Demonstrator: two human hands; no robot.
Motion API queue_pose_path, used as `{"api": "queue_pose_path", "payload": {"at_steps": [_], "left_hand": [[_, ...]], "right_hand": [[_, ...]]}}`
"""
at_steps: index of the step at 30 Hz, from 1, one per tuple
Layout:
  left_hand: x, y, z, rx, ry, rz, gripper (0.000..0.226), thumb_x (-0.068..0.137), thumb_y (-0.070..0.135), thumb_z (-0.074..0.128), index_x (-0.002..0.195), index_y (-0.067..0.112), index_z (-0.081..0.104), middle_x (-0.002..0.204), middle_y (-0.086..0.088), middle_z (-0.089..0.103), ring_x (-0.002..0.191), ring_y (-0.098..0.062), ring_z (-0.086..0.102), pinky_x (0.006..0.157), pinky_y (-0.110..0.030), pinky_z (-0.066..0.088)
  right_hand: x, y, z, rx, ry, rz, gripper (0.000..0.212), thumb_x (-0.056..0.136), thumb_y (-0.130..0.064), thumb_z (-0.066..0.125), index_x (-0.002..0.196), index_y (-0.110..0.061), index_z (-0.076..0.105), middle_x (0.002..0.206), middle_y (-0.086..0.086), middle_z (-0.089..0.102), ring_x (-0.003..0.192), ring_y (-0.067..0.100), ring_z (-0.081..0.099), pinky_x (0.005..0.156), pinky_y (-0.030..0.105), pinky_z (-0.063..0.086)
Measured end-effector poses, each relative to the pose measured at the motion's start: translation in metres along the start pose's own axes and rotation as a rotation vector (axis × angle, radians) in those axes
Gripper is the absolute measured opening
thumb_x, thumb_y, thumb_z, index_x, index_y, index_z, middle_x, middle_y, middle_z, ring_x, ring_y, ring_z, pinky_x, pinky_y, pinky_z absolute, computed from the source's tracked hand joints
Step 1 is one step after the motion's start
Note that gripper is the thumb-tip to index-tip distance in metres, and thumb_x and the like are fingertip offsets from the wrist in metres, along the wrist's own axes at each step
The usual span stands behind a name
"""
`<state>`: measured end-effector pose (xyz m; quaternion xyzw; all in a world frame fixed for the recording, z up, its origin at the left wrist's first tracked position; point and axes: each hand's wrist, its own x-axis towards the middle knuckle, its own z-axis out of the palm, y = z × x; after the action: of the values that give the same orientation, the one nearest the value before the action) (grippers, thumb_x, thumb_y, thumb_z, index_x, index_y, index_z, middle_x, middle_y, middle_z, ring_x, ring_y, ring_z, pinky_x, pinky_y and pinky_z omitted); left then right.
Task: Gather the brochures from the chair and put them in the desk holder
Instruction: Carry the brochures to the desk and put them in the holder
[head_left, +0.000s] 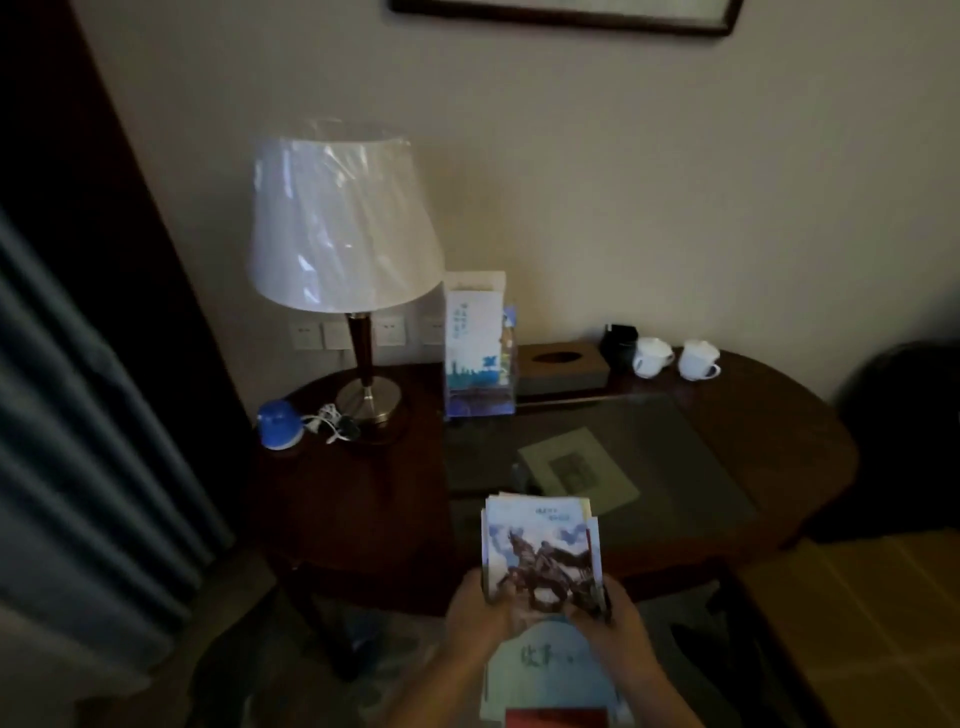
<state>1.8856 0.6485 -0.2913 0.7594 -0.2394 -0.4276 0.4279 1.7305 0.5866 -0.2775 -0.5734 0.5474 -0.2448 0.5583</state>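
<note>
Both hands hold a stack of brochures (540, 545) just over the front edge of the bench (363, 499). The left hand (475, 608) grips the stack's bottom left corner, its fingers clamped on it. The right hand (621, 621) grips the bottom right corner the same way. The holder (480, 384) stands at the back edge of the bench, just beside the lamp (343, 223). Other brochures (550, 670) lie below the hands.
</note>
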Motion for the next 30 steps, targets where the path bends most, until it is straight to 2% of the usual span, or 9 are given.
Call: {"api": "queue_pose_path", "payload": {"at_steps": [2,6,9,11,14,18,21,25,30], "left_hand": [[0.024,0.026,0.025,0.008,-0.026,0.032,0.036,0.086,0.025,0.064,0.120,0.017,0.061,0.116,-0.006,0.069,0.108,-0.024,0.064,0.097,-0.041,0.051],[0.070,0.059,0.067,0.119,-0.073,0.041,0.042,0.086,0.026,0.064,0.128,0.023,0.055,0.122,0.001,0.066,0.113,-0.017,0.060,0.096,-0.030,0.048],[0.113,0.076,0.093,0.203,-0.059,0.041,0.043,0.087,0.027,0.063,0.128,0.024,0.055,0.127,0.000,0.063,0.118,-0.019,0.058,0.097,-0.031,0.048],[0.146,0.088,0.108,0.238,-0.056,0.030,0.044,0.087,0.027,0.063,0.129,0.021,0.054,0.130,-0.002,0.061,0.121,-0.022,0.056,0.100,-0.032,0.047],[0.190,0.101,0.128,0.253,-0.120,0.008,0.047,0.085,0.022,0.065,0.131,0.018,0.054,0.132,-0.007,0.060,0.121,-0.024,0.056,0.100,-0.033,0.046],[0.244,0.110,0.160,0.294,-0.200,0.001,0.055,0.080,0.024,0.072,0.131,0.021,0.052,0.132,-0.004,0.059,0.122,-0.021,0.055,0.101,-0.032,0.046],[0.272,0.121,0.183,0.320,-0.240,0.011,0.061,0.078,0.035,0.073,0.133,0.027,0.049,0.134,0.002,0.057,0.122,-0.018,0.053,0.096,-0.025,0.043],[0.292,0.130,0.210,0.357,-0.251,-0.005,0.070,0.083,0.040,0.068,0.142,0.021,0.036,0.142,-0.006,0.047,0.129,-0.023,0.047,0.106,-0.036,0.042],[0.308,0.140,0.240,0.377,-0.181,-0.046,0.058,0.081,0.035,0.068,0.133,0.022,0.046,0.136,-0.010,0.045,0.124,-0.026,0.047,0.101,-0.034,0.047]], "right_hand": [[0.037,-0.010,-0.023,-0.031,0.016,0.024,0.038,0.080,-0.003,0.070,0.116,-0.008,0.056,0.106,0.009,0.063,0.096,0.021,0.059,0.074,0.025,0.047],[0.111,-0.015,-0.058,-0.169,0.011,0.055,0.033,0.079,-0.006,0.070,0.110,-0.008,0.060,0.104,0.009,0.065,0.100,0.025,0.062,0.073,0.030,0.049],[0.164,-0.012,-0.072,-0.293,0.003,0.091,0.037,0.080,-0.011,0.069,0.115,-0.007,0.059,0.116,0.014,0.060,0.112,0.031,0.057,0.093,0.043,0.049],[0.197,-0.015,-0.077,-0.346,0.023,0.130,0.043,0.082,-0.015,0.067,0.123,-0.011,0.053,0.127,0.013,0.048,0.120,0.032,0.049,0.102,0.041,0.041],[0.237,-0.014,-0.079,-0.353,0.099,0.171,0.044,0.083,-0.015,0.066,0.125,-0.013,0.051,0.128,0.014,0.042,0.118,0.029,0.047,0.097,0.038,0.042],[0.289,-0.013,-0.090,-0.336,0.165,0.246,0.034,0.082,-0.017,0.066,0.115,-0.017,0.055,0.125,0.007,0.046,0.100,0.015,0.052,0.083,0.029,0.046],[0.324,-0.016,-0.107,-0.327,0.188,0.261,0.029,0.082,-0.018,0.066,0.110,-0.016,0.059,0.118,0.006,0.057,0.101,0.018,0.060,0.085,0.031,0.051],[0.351,-0.016,-0.127,-0.265,0.285,0.277,0.025,0.085,-0.017,0.064,0.110,-0.016,0.059,0.104,0.004,0.065,0.082,0.013,0.062,0.070,0.030,0.051],[0.380,-0.008,-0.153,-0.274,0.298,0.327,0.033,0.085,-0.013,0.064,0.117,-0.016,0.055,0.107,0.006,0.063,0.090,0.020,0.063,0.076,0.037,0.054]]}}
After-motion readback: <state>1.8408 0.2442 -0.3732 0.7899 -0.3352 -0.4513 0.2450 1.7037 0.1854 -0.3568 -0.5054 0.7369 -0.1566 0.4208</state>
